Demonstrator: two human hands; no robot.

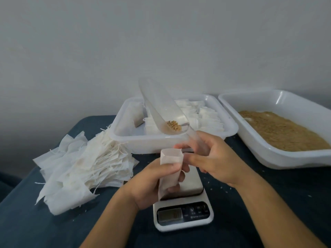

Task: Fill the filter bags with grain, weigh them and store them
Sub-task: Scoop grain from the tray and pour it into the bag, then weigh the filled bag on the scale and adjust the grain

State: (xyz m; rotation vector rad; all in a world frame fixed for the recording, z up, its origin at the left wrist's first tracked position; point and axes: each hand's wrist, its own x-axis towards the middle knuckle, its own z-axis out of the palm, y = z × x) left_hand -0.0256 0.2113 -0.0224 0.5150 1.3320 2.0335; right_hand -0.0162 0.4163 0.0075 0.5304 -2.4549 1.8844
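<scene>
We see the left hand [152, 181] at about six o'clock, its grip closed around an upright filter bag [170, 169] whose mouth stands open above the scale [184, 208]. The right hand [213, 158], just toward three o'clock from the bag, has its grip closed on the handle of a clear plastic scoop [159, 108]; one finger touches the bag's rim. The scoop is tilted, its open end raised toward eleven o'clock, and a small heap of grain [174, 125] sits low near the handle end. Behind the hands, toward twelve o'clock, a white tray [161, 140] holds rows of white bags [206, 119]. At two o'clock a larger white tub [268, 154] carries a bed of loose grain [283, 131]. At nine o'clock a loose pile of empty filter bags [80, 167] with strings lies on the dark blue table [53, 230]. We cannot read the scale's display. A few stray grains dot the table by the scale.
</scene>
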